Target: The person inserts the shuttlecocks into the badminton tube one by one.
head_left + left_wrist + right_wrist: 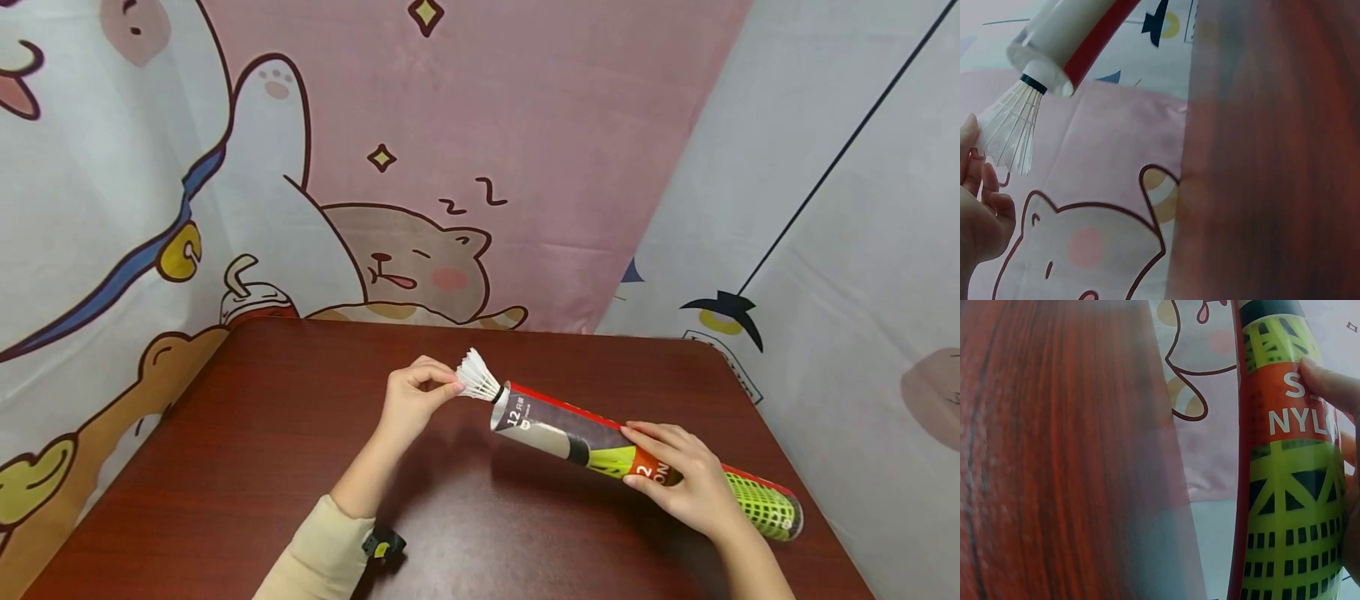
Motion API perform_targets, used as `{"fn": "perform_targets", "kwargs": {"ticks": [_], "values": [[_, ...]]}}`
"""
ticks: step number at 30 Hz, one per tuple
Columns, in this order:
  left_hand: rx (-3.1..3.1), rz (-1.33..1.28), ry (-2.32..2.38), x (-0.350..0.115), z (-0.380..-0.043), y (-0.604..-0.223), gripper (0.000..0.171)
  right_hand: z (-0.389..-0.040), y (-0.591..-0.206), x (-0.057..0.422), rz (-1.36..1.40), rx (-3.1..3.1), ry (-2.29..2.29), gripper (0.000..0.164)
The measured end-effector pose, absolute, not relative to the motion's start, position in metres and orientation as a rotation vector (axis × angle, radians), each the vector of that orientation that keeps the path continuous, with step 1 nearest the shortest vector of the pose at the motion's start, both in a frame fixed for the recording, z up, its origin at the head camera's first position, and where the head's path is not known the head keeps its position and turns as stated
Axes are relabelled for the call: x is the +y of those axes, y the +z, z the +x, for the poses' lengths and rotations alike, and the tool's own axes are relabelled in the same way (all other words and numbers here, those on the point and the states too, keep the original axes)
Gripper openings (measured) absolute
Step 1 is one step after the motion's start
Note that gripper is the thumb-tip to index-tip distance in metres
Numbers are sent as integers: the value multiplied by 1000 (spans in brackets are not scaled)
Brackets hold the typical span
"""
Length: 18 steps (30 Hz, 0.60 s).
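A white shuttlecock (477, 377) is pinched by its feathered skirt between the thumb and fingers of my left hand (412, 400). In the left wrist view the cork end of the shuttlecock (1016, 125) sits at the mouth of the tube (1069, 40), its dark band just outside the rim. My right hand (690, 475) grips the long printed shuttlecock tube (547, 427) past its middle, thumb on the near side. The tube is held above the table, its open end raised toward the left. In the right wrist view, yellow-green print and an orange band show on the tube (1294, 481).
A dark red-brown table (300, 467) lies under both hands. Behind it hangs a cloth backdrop (570, 167) with cartoon animals, reaching round both sides. A small black device (384, 543) sits at the left wrist by the cream sleeve (318, 554).
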<state>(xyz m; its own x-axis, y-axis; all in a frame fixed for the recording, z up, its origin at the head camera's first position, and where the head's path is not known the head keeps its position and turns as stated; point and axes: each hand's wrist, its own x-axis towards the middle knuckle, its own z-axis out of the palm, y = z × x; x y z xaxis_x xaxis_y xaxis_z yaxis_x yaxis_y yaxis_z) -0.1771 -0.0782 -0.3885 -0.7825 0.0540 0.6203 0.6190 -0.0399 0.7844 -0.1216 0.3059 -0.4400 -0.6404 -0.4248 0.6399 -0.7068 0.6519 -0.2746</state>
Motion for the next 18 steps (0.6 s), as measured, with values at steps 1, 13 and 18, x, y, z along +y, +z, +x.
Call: {"fn": "perform_targets", "kwargs": {"ticks": [1,13,18], "values": [[-1838,-702,-1886,-76,-176,-390,9,-122,-440,306,877,-2336,701,72],[-1891,-717,-1960,-54,-168,-405,9,-122,-440,305,880,-2334,707,72],[-1964,-731,-1967,-49,-165,-410,8,-121,-439,306,878,-2329,699,68]]}}
